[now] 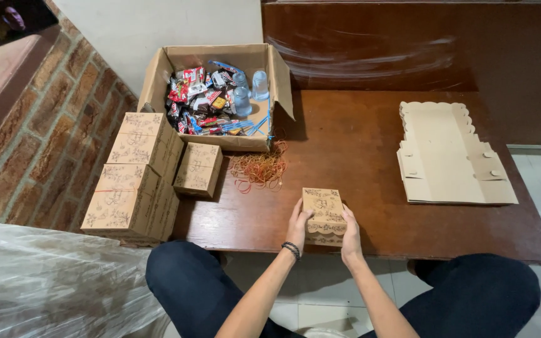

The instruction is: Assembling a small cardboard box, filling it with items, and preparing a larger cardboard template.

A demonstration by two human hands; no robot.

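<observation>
Head view: small patterned box (324,216) at lower centre of the wooden table (370,163), clasped between left hand (298,224) and right hand (350,238), probably steadying its lid. Rubber bands (259,168) heaped just above, handy beside the open carton of sweets (220,97).

From my remote seat I see two bare forearms, no sleeves reaching into view; the left hand (298,220) has a dark beaded bracelet (291,249) around its wrist, a narrow band of small black beads, lying at about seven o'clock from the knuckles; the right hand (350,240) wears nothing, no ring or watch that I can make out; both legs are in dark navy trousers (195,281), plain cloth, softly creased at the knees, with no visible markings or seams.
</observation>
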